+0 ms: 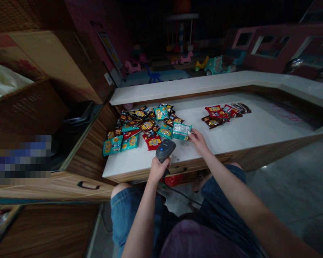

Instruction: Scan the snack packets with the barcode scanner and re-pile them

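Scanner (165,149) at the centre of the head view, its handle gripped by the left hand (159,169). Right of it, the right hand (198,142) pinches a teal packet (181,132) by the edge — silvery panel showing — at the white worktop (231,134). Heaped packets (148,127) lie left of centre, a smaller group (215,111) right.

Barcode scanner (165,147): dark grey handheld thing, blue spot on top, gripped in the left hand (159,169) at the worktop (231,138) edge
Scanner cord (183,195): black, runs down below
Teal snack packet (181,131): silvery printed panel up, print too tiny to read, pinched at its right end by the right hand (198,142)
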Demonstrator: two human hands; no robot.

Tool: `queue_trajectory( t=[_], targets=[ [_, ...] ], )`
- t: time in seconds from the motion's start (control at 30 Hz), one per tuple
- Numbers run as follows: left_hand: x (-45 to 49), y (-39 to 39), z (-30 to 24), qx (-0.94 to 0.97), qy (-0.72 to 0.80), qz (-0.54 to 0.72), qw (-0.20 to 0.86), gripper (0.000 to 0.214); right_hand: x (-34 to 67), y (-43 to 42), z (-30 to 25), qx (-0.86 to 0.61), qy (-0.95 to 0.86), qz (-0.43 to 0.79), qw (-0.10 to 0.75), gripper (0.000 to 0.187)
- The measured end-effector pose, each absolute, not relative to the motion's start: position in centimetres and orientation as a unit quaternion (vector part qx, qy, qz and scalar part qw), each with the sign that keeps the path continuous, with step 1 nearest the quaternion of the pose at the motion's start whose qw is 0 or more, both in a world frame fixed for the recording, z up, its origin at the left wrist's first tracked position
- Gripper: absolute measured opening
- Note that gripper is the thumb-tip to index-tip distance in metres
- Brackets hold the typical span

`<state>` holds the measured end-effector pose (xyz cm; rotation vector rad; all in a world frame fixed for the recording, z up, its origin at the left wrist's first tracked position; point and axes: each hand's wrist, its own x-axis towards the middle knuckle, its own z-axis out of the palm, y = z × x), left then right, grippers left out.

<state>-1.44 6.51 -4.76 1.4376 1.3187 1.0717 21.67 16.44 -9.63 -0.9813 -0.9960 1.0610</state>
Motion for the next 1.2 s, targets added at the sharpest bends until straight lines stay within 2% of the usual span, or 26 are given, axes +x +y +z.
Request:
queue_trajectory(
  t=[0.3,0.57,0.87,0.93,1.03,1.1,1.2],
  targets=[
    [-1.2,6.4,-4.5,0.566,0.544,0.445,0.43,0.03,21.9,16.3,-9.4,-0.415,-0.442,0.47,0.642,0.056],
    [-1.3,6.3,-4.9,0.576,0.531,0.457,0.421,0.034,22.0,16.3,-9.1,-0.433,-0.472,0.448,0.623,0.052],
    [-1.4,6.3,-4.8,0.568,0.537,0.455,0.425,0.032,21.7,16.4,-9.5,-0.431,-0.453,0.441,0.644,0.055],
    [-1.3,6.2,-4.6,0.569,0.536,0.45,0.432,0.031,22.3,16.2,-9.4,-0.46,-0.473,0.369,0.654,0.052],
    [-1.3,6.1,-4.4,0.573,0.537,0.443,0.432,0.029,24.9,15.6,-8.9,-0.538,-0.54,0.168,0.625,0.045],
    [-1.3,6.1,-4.4,0.573,0.535,0.445,0.432,0.029,27.6,15.3,-8.4,-0.569,-0.611,0.036,0.549,0.039],
    [-1.3,6.1,-4.5,0.572,0.533,0.453,0.43,0.028,31.6,15.2,-7.7,-0.591,-0.683,-0.075,0.422,0.036]
  ],
)
